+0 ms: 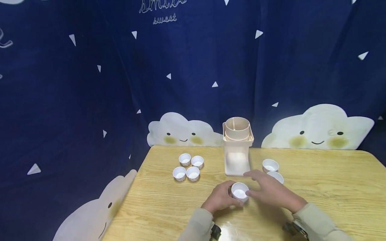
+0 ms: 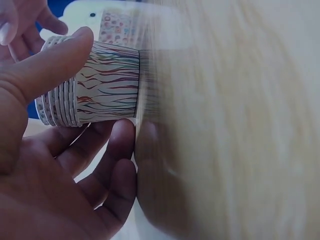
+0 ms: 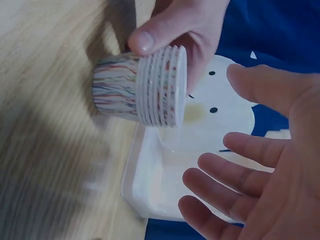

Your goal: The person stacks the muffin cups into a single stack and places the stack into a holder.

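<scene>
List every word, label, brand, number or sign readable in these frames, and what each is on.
"sweet": white script on the blue curtain.
"smile", most likely: same curtain, above "sweet", its top cut off by the picture edge.
Script fragment at the curtain's left edge: cut off, unreadable.
Stacked cups: coloured wavy lines, no lettering that I can make out.

Wood-grain table (image 1: 331,190), dark blue curtain (image 1: 193,53) behind, printed white triangles (image 1: 258,34), smiling yellow-cheeked clouds (image 1: 321,124) low down, pale lettering (image 1: 165,19) reading "sweet" above.
</scene>
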### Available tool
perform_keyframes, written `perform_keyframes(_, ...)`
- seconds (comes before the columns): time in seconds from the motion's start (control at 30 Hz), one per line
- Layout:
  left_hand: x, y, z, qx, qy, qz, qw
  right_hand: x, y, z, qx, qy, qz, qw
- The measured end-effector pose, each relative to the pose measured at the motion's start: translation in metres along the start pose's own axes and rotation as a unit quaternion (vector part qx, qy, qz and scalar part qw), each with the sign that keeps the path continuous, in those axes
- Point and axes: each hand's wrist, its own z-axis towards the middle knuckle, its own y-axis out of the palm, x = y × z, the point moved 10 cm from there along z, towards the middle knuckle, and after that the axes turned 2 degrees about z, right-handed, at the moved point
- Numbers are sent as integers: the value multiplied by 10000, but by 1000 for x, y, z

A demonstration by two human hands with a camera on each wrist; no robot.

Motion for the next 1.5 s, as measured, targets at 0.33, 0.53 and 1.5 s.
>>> perform_keyframes(0.33, 3, 1, 0, 63, 66, 183, 9998, 9, -18, -7, 317, -198, -12, 9993)
perform_keyframes(0.53, 5, 1, -1, 86, 78, 275, 9996, 12, -27, -11, 397, -225, 63, 9989)
perform_keyframes(1.5, 8, 1, -5, -71, 51, 7, 10000, 70, -55, -31, 641, 1155, -457, 9902)
